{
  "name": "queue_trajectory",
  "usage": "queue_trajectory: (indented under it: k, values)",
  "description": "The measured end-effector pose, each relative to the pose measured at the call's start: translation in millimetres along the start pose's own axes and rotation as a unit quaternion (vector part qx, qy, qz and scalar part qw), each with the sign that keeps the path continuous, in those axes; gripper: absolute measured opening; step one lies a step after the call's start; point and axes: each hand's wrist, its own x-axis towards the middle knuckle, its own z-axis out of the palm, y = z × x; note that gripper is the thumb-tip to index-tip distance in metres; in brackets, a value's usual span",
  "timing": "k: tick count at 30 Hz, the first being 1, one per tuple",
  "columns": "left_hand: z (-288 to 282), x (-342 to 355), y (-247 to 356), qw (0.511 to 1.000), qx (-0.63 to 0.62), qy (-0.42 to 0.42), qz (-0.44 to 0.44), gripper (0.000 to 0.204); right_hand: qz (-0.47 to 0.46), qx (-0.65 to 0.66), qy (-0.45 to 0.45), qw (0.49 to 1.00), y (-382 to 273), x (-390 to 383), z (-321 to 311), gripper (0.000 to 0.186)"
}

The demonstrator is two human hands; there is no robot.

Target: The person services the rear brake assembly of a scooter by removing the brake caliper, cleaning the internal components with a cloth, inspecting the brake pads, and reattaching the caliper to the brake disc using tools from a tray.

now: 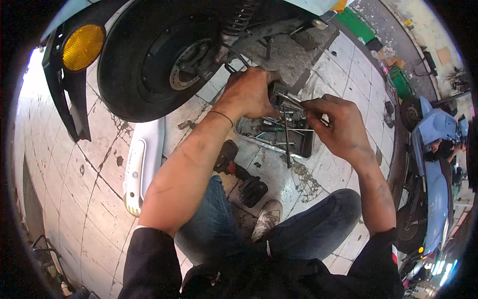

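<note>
My left hand (251, 94) is closed around a dark metal part (273, 91), perhaps a brake caliper; most of it is hidden by the fingers. A black hose (236, 54) runs down toward that hand from beside the wheel. In my right hand (341, 127) is a silver wrench (292, 99), pinched by its end, its far end reaching to the dark part. Below both hands lies a tool tray (298, 155) with several sockets and wrenches. A long thin dark rod (287, 144) crosses over the tray.
A black scooter wheel (124, 70) with a brake disc (184, 65) stands at upper left, near an orange reflector (83, 47). On the tiled floor are a cordless impact driver (239, 172) and a white body panel (144, 164). A blue scooter (430, 184) stands at right.
</note>
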Motion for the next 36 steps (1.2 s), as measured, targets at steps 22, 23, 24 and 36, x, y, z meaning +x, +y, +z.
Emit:
queue_trajectory:
  k: [22, 23, 24, 36]
  values:
    - [9.4, 2.6, -5.2, 1.000, 0.009, 0.028, 0.004, 0.061, -0.156, -0.237, -0.010, 0.959, -2.4, 11.1, -1.9, 0.026]
    - [9.9, 3.6, -5.8, 1.000, 0.009, 0.028, 0.005, 0.061, -0.165, -0.258, 0.007, 0.952, -1.8, 9.6, -0.4, 0.026]
    - [4.2, 3.5, -1.7, 1.000, 0.015, 0.007, -0.005, 0.062, -0.164, -0.258, 0.005, 0.952, -2.6, 10.1, -1.3, 0.026]
    - [9.6, 1.3, -6.7, 1.000, -0.006, 0.009, 0.005, 0.062, -0.163, -0.286, 0.010, 0.944, -12.8, 8.1, 5.0, 0.022]
